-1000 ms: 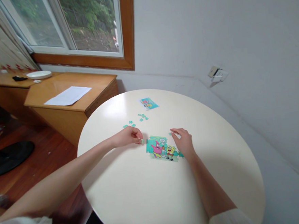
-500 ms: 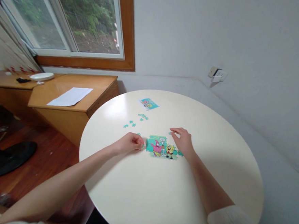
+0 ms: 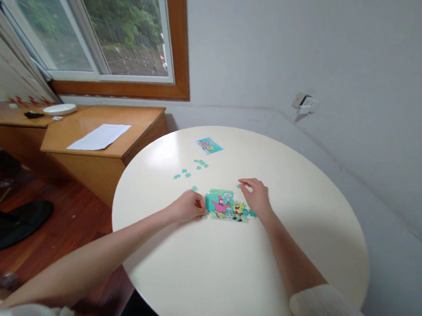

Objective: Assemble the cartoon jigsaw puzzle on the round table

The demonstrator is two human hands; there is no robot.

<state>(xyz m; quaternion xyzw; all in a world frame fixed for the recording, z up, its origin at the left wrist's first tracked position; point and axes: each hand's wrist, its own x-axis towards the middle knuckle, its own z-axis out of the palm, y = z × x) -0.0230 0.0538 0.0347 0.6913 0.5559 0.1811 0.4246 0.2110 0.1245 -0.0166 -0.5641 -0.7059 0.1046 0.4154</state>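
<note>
A partly assembled cartoon jigsaw puzzle (image 3: 228,205) lies near the middle of the round cream table (image 3: 219,273). My left hand (image 3: 189,206) rests at the puzzle's left edge, fingers curled in a pinch on a small teal puzzle piece that touches that edge. My right hand (image 3: 256,197) lies at the puzzle's right side, fingers bent and pressing down on its upper right corner. Several loose teal pieces (image 3: 192,170) are scattered beyond the puzzle, and a small reference picture card (image 3: 209,145) lies further back.
A wooden desk (image 3: 102,146) with a white sheet of paper (image 3: 99,136) stands left of the table under a window (image 3: 115,34). A white plate (image 3: 59,109) sits further left. A wall socket (image 3: 304,104) is on the grey wall. A dark chair base (image 3: 16,224) stands on the wooden floor.
My left hand slid right and toward me, carrying its piece to the puzzle's left edge. My right hand stayed on the puzzle's right side.
</note>
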